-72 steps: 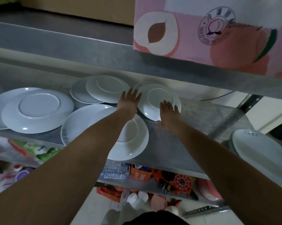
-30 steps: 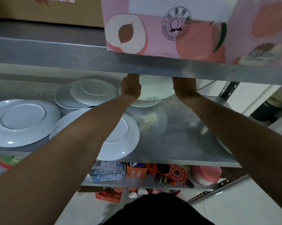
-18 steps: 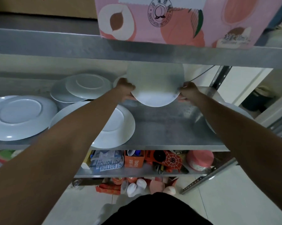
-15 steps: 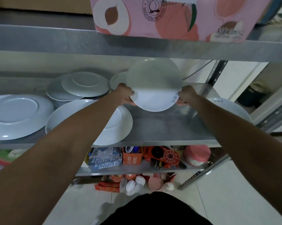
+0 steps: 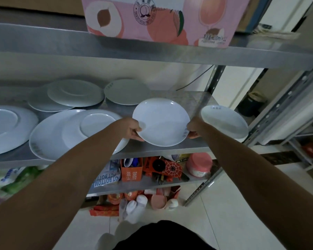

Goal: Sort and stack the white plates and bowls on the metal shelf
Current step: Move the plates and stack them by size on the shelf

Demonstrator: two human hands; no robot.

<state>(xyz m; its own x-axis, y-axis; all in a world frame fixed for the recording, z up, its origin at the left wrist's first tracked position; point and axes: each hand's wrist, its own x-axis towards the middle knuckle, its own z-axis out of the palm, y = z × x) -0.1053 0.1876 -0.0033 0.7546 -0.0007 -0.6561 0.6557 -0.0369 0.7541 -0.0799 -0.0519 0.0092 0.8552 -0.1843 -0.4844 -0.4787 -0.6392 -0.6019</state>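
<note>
I hold a small white plate (image 5: 161, 121) face up over the front of the metal shelf (image 5: 170, 149). My left hand (image 5: 132, 129) grips its left rim and my right hand (image 5: 194, 129) grips its right rim. Another small plate (image 5: 126, 92) lies at the back of the shelf. A white plate (image 5: 224, 121) sits at the shelf's right end, just beyond my right hand. Left of my hands lie two large overlapping plates (image 5: 62, 134), the upper one upside down. Two more overlapping plates (image 5: 74, 92) lie behind them, and a large upside-down plate (image 5: 6, 129) is at the far left.
The upper shelf (image 5: 152, 51) hangs low over the plates and carries a pink peach carton (image 5: 161, 18). The lower shelf holds boxes, a pink tub (image 5: 199, 164) and an orange box (image 5: 131, 170). A slotted upright post (image 5: 213, 76) stands at the right.
Both hands took the small plate from the back of the shelf, pulled it forward toward me and turned it face up. A second small plate beneath it now shows at the back.
</note>
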